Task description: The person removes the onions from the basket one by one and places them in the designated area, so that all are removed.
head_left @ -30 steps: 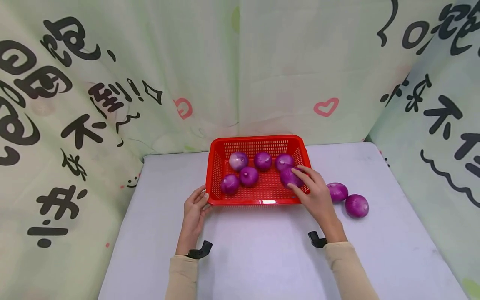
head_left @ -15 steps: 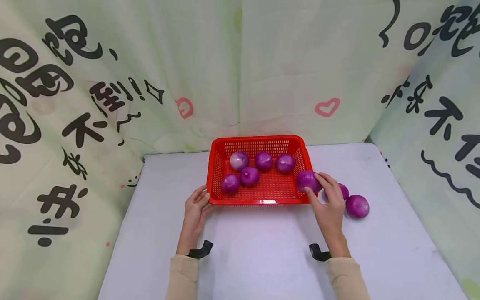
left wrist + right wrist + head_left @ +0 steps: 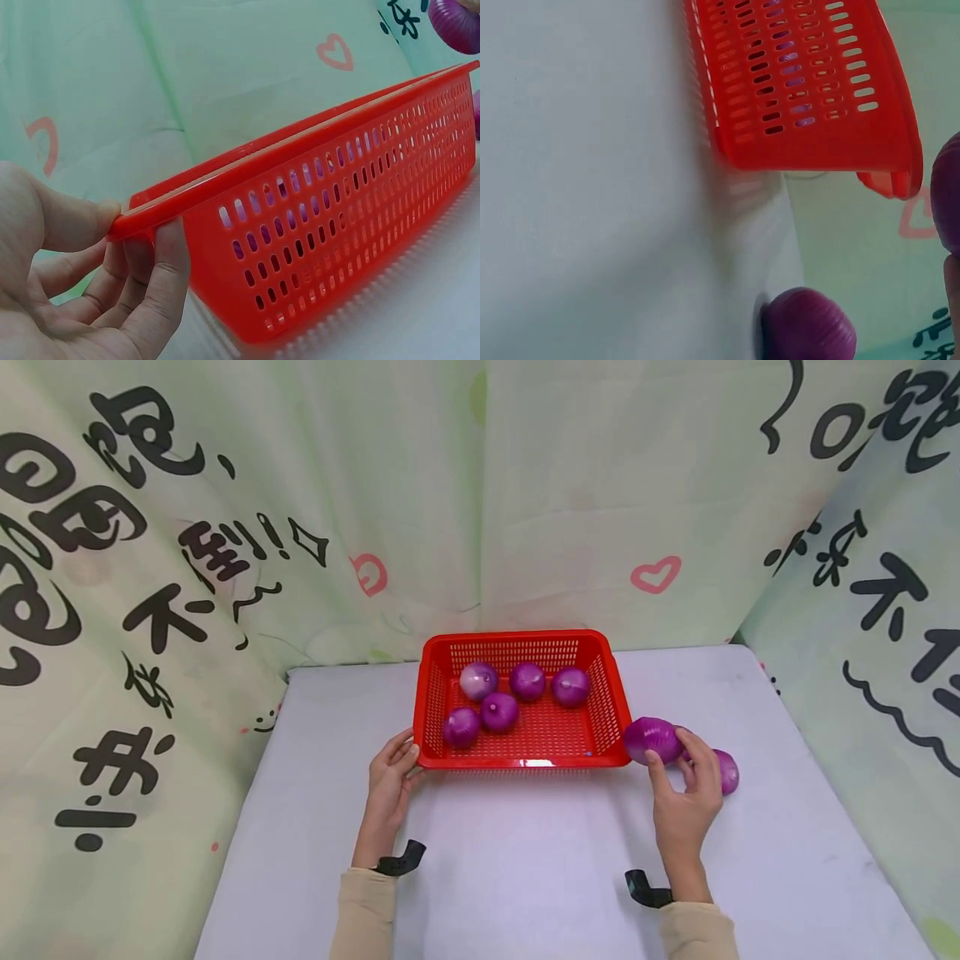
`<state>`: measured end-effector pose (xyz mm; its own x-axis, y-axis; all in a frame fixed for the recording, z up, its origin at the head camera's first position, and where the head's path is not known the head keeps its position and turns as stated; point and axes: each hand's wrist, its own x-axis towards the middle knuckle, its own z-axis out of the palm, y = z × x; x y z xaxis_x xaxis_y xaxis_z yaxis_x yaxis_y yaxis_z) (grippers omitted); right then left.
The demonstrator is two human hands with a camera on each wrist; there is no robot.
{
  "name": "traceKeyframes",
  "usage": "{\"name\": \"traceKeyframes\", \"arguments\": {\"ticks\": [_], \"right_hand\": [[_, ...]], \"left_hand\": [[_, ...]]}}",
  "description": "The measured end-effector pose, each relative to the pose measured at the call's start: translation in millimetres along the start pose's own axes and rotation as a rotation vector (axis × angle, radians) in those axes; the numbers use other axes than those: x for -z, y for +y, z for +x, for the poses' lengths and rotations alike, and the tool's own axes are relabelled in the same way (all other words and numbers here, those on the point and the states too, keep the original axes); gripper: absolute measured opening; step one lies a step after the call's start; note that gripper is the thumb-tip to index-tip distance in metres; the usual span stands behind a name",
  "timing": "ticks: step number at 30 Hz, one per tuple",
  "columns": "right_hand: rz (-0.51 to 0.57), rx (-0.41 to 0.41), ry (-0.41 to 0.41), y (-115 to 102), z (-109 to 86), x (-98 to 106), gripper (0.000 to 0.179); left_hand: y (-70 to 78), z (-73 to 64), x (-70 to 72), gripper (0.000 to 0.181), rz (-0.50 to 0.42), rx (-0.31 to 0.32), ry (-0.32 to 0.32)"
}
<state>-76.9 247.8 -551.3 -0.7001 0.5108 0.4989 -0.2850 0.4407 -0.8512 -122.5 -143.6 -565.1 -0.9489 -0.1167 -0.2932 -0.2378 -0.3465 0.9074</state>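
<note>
A red plastic basket with slotted walls stands at the table's far edge, and several red onions lie inside it. My left hand pinches the rim at its near left corner; the left wrist view shows the thumb over the rim and fingers beneath. Just outside the basket's right end, my right hand holds a red onion between thumb and fingers, above the table. Behind that hand sits another onion, partly covered. A further one beside it is almost wholly hidden by the held onion and fingers.
The white table runs up to a pale green curtain with black writing, which also hangs at both sides. In the right wrist view, an onion lies on the table near the basket's end.
My right hand has lifted an onion from the basket's right part, carried it rightward over the rim, and now holds it outside. The left hand has stayed at the corner.
</note>
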Motion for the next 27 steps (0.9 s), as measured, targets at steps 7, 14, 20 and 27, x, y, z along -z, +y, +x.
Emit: {"name": "traceKeyframes", "arguments": {"ticks": [7,14,20,27], "right_hand": [[-0.029,-0.100,0.086,3,-6.3,10,0.052],[-0.042,-0.171,0.113,14,-21.2,24,0.051],[-0.133,-0.181,0.084,25,-29.2,36,0.054],[-0.291,-0.126,0.006,35,-28.9,43,0.055]], "left_hand": [[2.0,0.5,-0.6,0.043,-0.007,0.004,0.000],[0.4,-1.7,-0.3,0.044,0.003,0.007,0.000],[-0.3,-1.9,-0.2,0.042,0.006,0.011,-0.001],[0.2,-2.0,-1.9,0.042,0.001,0.016,0.004]]}}
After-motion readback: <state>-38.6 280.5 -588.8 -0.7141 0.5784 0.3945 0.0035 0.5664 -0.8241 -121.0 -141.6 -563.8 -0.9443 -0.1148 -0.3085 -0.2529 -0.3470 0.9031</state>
